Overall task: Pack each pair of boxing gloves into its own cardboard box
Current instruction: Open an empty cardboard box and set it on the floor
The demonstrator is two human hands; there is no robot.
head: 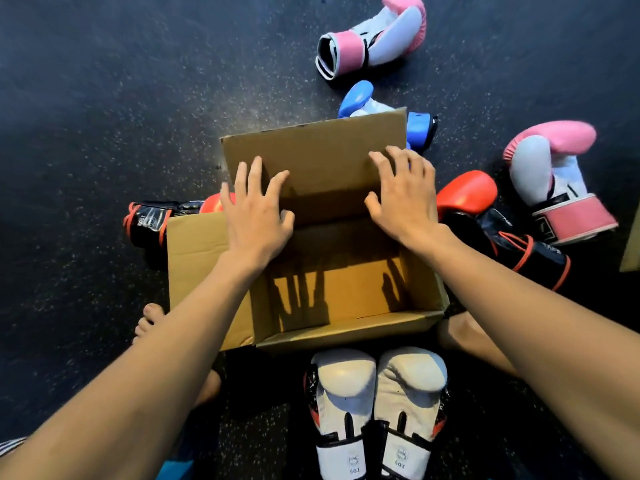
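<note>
An open, empty cardboard box [346, 289] sits on the dark floor in front of me. My left hand [258, 213] and my right hand [403, 199] reach over it with fingers spread toward its raised far flap [311, 150]; whether they touch it is unclear. A pair of white gloves [375, 407] lies side by side just below the box. A red and black glove [491, 223] lies right of the box, another [156, 220] left of it. A blue and white glove [360, 98] shows behind the flap. Two pink and white gloves [377, 36] [554, 178] lie further off.
The floor is dark speckled rubber [104, 116]. My bare feet [152, 323] rest at both near corners of the box. A cardboard edge [632, 247] shows at the right border.
</note>
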